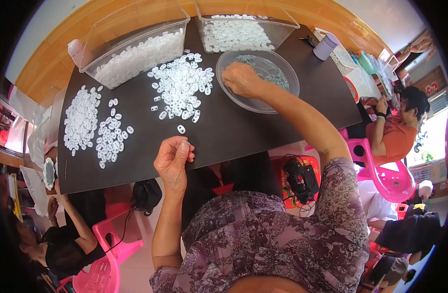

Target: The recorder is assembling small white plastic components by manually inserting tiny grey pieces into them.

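Observation:
My left hand (173,162) is closed at the table's near edge, thumb pressed to the fingers; what sits in the pinch is too small to make out. Just beyond it lies a single white oval plastic piece with two holes (181,129). My right hand (242,79) reaches into a round clear plastic tray (263,108), its fingertips bent down and closed; anything in them is hidden. Small thin greyish pieces (275,79) are scattered in that tray. Between the hands and the far bins lies a large heap of white two-holed pieces (181,85).
Two clear bins (136,56) (238,36) of white pieces stand along the far side. Smaller heaps (82,117) (111,139) spread on the left. A lidded cup (326,46) stands at the right. Other people sit on both sides, near pink chairs (380,171).

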`<state>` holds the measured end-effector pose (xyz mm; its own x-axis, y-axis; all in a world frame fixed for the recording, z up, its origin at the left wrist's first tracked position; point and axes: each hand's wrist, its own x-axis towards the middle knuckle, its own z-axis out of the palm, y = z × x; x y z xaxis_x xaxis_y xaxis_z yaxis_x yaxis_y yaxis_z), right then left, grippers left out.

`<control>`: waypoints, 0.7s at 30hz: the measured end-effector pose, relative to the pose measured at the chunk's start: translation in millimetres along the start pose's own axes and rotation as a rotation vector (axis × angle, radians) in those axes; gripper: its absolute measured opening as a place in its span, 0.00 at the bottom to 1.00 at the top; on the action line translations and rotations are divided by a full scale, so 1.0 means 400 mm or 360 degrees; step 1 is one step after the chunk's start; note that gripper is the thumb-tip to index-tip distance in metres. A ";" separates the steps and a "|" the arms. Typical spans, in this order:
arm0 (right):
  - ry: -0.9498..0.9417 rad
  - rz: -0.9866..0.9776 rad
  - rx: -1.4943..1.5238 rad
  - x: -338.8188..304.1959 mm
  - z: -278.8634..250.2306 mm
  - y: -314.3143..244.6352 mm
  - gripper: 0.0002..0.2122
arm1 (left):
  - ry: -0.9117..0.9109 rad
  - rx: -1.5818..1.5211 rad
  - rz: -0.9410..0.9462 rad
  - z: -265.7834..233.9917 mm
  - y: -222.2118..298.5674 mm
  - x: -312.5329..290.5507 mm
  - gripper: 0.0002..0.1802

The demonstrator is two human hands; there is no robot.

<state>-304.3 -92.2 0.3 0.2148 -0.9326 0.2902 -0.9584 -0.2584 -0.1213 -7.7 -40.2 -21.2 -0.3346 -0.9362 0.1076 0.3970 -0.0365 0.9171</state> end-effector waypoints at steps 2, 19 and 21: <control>0.0006 -0.0023 -0.0111 0.005 0.005 0.002 0.03 | 0.0004 0.0008 0.0004 -0.001 0.001 -0.001 0.08; 0.0271 0.0169 0.0136 -0.033 -0.014 0.002 0.05 | -0.0002 0.0064 0.0019 -0.001 0.003 -0.001 0.07; 0.0286 0.0163 0.0112 -0.025 0.000 0.000 0.05 | -0.0013 0.0050 0.0019 -0.002 0.002 -0.002 0.07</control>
<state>-306.6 -83.0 -2.4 0.0739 -0.8967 0.4364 -0.9566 -0.1874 -0.2232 -6.5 -39.8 -21.0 -0.3369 -0.9337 0.1213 0.3742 -0.0145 0.9272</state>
